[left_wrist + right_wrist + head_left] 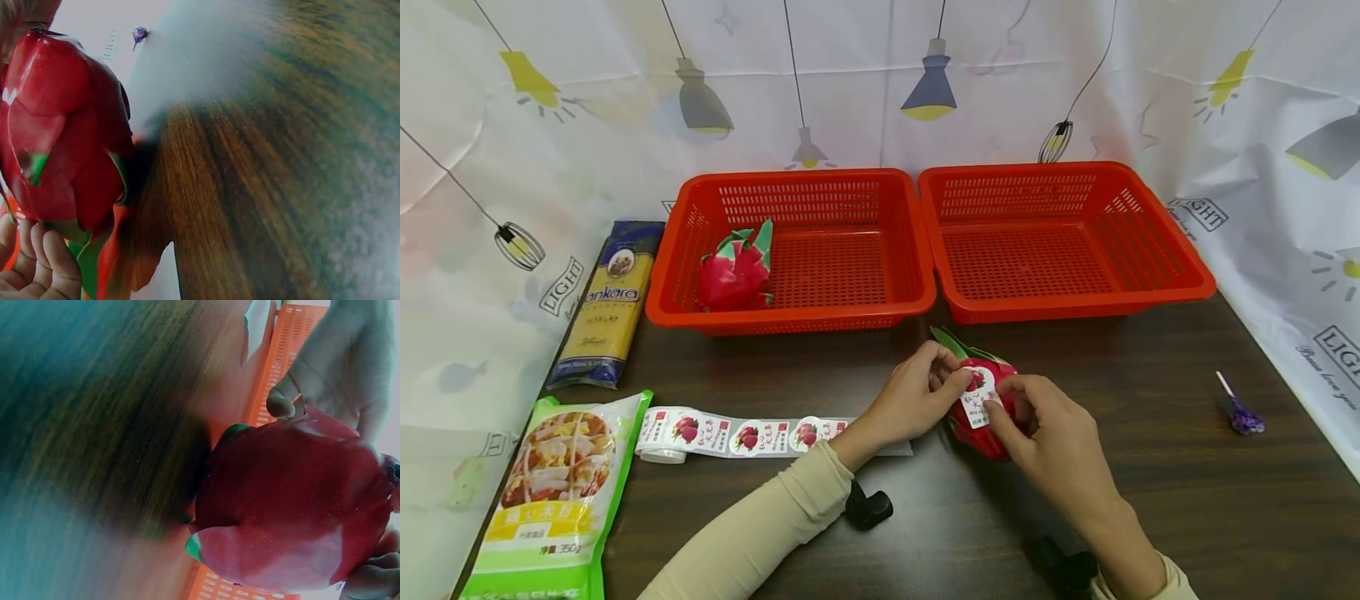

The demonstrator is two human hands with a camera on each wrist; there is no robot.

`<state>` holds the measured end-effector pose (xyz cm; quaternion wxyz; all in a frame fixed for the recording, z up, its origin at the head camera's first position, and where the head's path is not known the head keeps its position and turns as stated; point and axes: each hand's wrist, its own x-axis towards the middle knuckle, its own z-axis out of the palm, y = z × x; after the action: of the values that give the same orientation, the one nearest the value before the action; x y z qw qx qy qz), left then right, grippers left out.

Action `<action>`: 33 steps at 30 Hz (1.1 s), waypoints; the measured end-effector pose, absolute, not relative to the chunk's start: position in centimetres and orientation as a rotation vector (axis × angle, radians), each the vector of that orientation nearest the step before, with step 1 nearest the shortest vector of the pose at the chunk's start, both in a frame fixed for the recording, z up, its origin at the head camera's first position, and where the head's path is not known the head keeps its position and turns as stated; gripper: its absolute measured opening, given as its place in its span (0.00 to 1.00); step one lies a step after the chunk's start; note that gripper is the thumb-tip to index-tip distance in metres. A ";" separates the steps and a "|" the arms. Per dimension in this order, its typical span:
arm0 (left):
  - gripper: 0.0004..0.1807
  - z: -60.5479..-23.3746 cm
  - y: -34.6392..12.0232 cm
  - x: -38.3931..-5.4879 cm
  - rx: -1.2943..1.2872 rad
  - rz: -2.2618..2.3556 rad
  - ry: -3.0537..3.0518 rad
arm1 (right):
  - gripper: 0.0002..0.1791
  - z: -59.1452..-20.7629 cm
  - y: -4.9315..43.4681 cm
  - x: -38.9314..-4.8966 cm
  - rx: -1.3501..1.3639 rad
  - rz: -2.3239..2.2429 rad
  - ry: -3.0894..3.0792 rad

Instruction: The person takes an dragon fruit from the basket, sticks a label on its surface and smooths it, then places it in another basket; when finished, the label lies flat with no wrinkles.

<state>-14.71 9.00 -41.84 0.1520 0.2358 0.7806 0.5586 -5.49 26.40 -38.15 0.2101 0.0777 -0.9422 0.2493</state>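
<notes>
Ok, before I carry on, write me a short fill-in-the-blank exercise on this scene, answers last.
The dragon fruit between the left hand and right hand bears a sticker whose background is ____.
The lollipop lies nearer the ____ hand.
The baskets beyond the hands number ____.
The big word on the yellow-and-blue packet reads ____.
Missing words: white; right; two; ankara.

A dark brown wood-grain tabletop (1150, 442) spread beneath the fingers (1026, 389) and out to either side of them, a soft, pale sheen of light lying across it on the near side. Beyond the fingers hung a white, lightly creased sheet (850, 50) printed with dangling lamps (930, 83) in yellow, grey and blue; far to their left and right it ran along the table's edges, with "LIGHT" lettering (1198, 214) in boxes.
</notes>
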 end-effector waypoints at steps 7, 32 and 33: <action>0.19 -42.1 9.7 -14.5 0.615 1.575 2.293 | 0.15 -38.4 26.5 -5.3 0.245 0.694 -2.613; 0.13 -42.8 10.6 -13.9 0.655 1.629 2.488 | 0.17 -38.2 26.8 -4.9 0.296 0.779 -2.635; 0.13 -42.9 10.6 -13.9 0.657 1.630 2.496 | 0.17 -38.2 26.9 -4.8 0.304 0.811 -2.639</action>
<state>-13.88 10.60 -42.87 0.0442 0.2151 0.8169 0.5334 -4.82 26.89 -38.18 0.1812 0.1075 -0.9344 0.2871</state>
